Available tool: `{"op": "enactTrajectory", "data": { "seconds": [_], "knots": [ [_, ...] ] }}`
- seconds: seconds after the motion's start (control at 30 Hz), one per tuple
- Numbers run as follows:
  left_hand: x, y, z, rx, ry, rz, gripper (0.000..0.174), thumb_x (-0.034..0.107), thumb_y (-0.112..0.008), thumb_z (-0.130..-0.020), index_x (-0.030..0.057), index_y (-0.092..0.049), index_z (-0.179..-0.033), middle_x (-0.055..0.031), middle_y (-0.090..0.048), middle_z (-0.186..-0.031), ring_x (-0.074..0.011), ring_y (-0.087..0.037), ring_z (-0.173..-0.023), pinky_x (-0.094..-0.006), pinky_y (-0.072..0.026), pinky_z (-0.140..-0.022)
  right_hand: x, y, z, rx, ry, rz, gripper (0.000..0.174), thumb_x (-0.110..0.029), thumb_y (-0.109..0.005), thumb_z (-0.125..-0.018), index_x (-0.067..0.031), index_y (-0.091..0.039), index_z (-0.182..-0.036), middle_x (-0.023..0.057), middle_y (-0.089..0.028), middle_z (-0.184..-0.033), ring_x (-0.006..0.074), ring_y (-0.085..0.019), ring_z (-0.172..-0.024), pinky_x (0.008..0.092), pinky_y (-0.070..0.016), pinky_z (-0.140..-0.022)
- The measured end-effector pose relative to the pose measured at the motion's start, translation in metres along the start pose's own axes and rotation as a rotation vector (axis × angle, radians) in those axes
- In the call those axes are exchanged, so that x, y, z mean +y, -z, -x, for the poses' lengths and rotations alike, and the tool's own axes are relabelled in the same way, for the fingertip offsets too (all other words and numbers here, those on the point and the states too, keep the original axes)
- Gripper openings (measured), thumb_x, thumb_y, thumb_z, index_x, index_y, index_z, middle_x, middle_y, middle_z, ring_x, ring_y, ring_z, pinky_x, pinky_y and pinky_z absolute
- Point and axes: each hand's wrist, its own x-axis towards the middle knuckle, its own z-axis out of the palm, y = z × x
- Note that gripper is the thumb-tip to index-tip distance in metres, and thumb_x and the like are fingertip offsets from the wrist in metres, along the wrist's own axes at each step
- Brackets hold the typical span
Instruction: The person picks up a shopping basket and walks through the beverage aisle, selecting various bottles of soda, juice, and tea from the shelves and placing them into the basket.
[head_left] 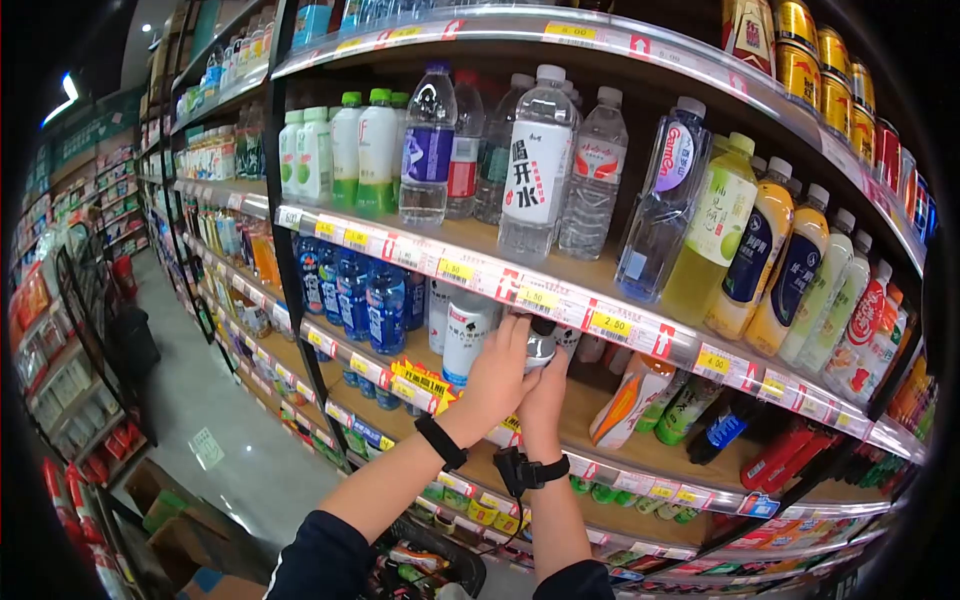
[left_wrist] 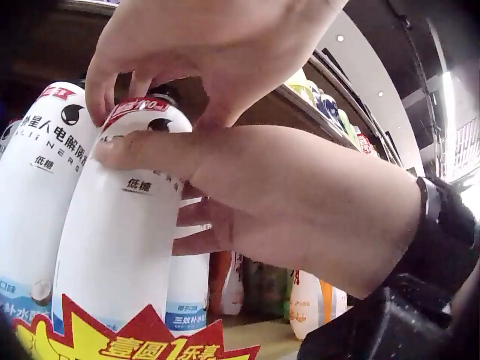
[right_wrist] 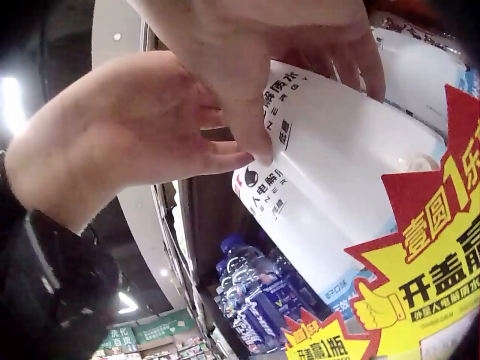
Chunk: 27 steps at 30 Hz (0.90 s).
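Observation:
In the left wrist view a white drink bottle (left_wrist: 116,232) with black lettering and a dark cap (left_wrist: 161,91) stands among similar white bottles (left_wrist: 41,172). My left hand (head_left: 495,375) reaches over it from the left, fingers curled about its top near the cap. From the other side my right hand (head_left: 545,400) grips the upper body, its thumb across the front label and its fingers behind. Both hands are close together under the shelf edge in the head view, covering most of this bottle. Black bands circle both wrists.
A red and yellow starburst sign (right_wrist: 427,277) stands before the bottles at the shelf edge. Blue bottles (head_left: 385,305) fill the left side, and an orange-and-white bottle (head_left: 632,400) leans at right. Overhead runs a shelf lip with price tags (head_left: 535,296). Below is a dark basket (head_left: 478,570).

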Motion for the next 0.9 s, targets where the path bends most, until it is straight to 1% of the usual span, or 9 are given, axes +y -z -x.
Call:
{"op": "enactTrajectory", "data": {
  "seconds": [0.27, 0.33, 0.5, 0.6, 0.63, 0.7, 0.8, 0.87, 0.9],
  "knots": [
    [0.022, 0.011, 0.016, -0.265, 0.074, 0.174, 0.064, 0.013, -0.07, -0.068, 0.0094, -0.042, -0.125, -0.0167, -0.051, -0.12, -0.0387, -0.053, -0.106, -0.0433, -0.0467, -0.086, -0.006, 0.026, 0.041, 0.168, -0.096, -0.148, 0.068, -0.011, -0.072, -0.074, 0.0005, -0.034, -0.129, 0.0192, -0.057, -0.115, 0.0273, -0.058, -0.104, 0.0359, -0.045, -0.089],
    [0.031, 0.015, 0.026, -0.177, -0.063, 0.222, 0.069, 0.015, -0.071, -0.065, 0.0123, -0.043, -0.128, -0.0159, -0.049, -0.124, -0.0361, -0.05, -0.112, -0.0419, -0.0445, -0.09, -0.033, 0.044, 0.047, 0.188, -0.023, -0.144, 0.072, -0.008, -0.073, -0.07, 0.0003, -0.036, -0.131, 0.0169, -0.046, -0.127, 0.0235, -0.045, -0.118, 0.035, -0.0375, -0.098],
    [0.062, 0.026, 0.048, -0.059, -0.267, 0.297, 0.077, 0.019, -0.074, -0.063, 0.0165, -0.041, -0.133, -0.012, -0.047, -0.127, -0.0306, -0.046, -0.118, -0.0463, -0.0357, -0.1, -0.066, 0.079, 0.074, 0.297, 0.033, -0.223, 0.076, -0.013, -0.079, -0.064, 0.0006, -0.04, -0.129, 0.0161, -0.05, -0.124, 0.0237, -0.051, -0.113, 0.0358, -0.0395, -0.096],
    [0.061, 0.031, 0.084, -0.119, -0.222, 0.333, 0.076, 0.023, -0.074, -0.064, 0.0165, -0.042, -0.132, -0.0107, -0.047, -0.127, -0.0294, -0.046, -0.118, -0.0489, -0.0318, -0.102, -0.08, 0.107, 0.107, 0.132, 0.052, 0.079, 0.077, -0.016, -0.081, -0.063, 0.003, -0.042, -0.128, 0.0173, -0.054, -0.12, 0.0247, -0.055, -0.108, 0.0357, -0.042, -0.094],
    [0.056, 0.031, 0.097, -0.119, -0.237, 0.39, 0.073, 0.027, -0.072, -0.066, 0.0177, -0.041, -0.131, -0.0128, -0.046, -0.124, -0.032, -0.049, -0.112, -0.0427, -0.039, -0.094, -0.072, 0.113, 0.119, 0.015, 0.052, 0.147, 0.076, -0.014, -0.079, -0.065, 0.0026, -0.041, -0.129, 0.0168, -0.051, -0.124, 0.0245, -0.052, -0.111, 0.0356, -0.0398, -0.096],
    [0.042, 0.029, 0.131, -0.263, 0.027, 0.468, 0.074, 0.026, -0.074, -0.064, 0.0161, -0.042, -0.13, -0.0115, -0.049, -0.119, -0.0306, -0.051, -0.109, -0.0427, -0.0413, -0.092, -0.057, 0.122, 0.152, -0.22, 0.039, 0.269, 0.075, -0.01, -0.075, -0.068, 0.0017, -0.037, -0.131, 0.0157, -0.045, -0.13, 0.0241, -0.047, -0.117, 0.0352, -0.0356, -0.1],
    [0.008, 0.009, 0.206, -0.391, 0.334, 0.545, 0.074, 0.025, -0.075, -0.063, 0.0141, -0.043, -0.129, -0.012, -0.049, -0.113, -0.0321, -0.053, -0.103, -0.0423, -0.0451, -0.085, -0.016, 0.105, 0.204, -0.511, -0.27, 0.272, 0.072, -0.011, -0.073, -0.071, 0.0031, -0.036, -0.131, 0.0157, -0.045, -0.129, 0.0253, -0.048, -0.116, 0.0361, -0.0392, -0.096],
    [-0.027, -0.011, 0.258, -0.487, 0.404, 0.521, 0.073, 0.024, -0.075, -0.064, 0.013, -0.042, -0.128, -0.0131, -0.048, -0.113, -0.0343, -0.054, -0.1, -0.0425, -0.0468, -0.081, 0.021, 0.089, 0.252, -0.611, -0.503, -0.052, 0.069, -0.011, -0.07, -0.075, 0.0028, -0.034, -0.133, 0.0153, -0.046, -0.128, 0.026, -0.049, -0.116, 0.0322, -0.0405, -0.094],
    [-0.043, -0.019, 0.286, -0.564, 0.395, 0.493, 0.072, 0.023, -0.074, -0.065, 0.0125, -0.042, -0.128, -0.0136, -0.048, -0.114, -0.0354, -0.054, -0.1, -0.0429, -0.0472, -0.08, 0.038, 0.081, 0.275, -0.584, -0.8, -0.261, 0.068, -0.014, -0.067, -0.08, 0.0006, -0.031, -0.135, 0.0138, -0.046, -0.128, 0.0262, -0.048, -0.116, 0.0322, -0.0385, -0.097]
  ]
}}
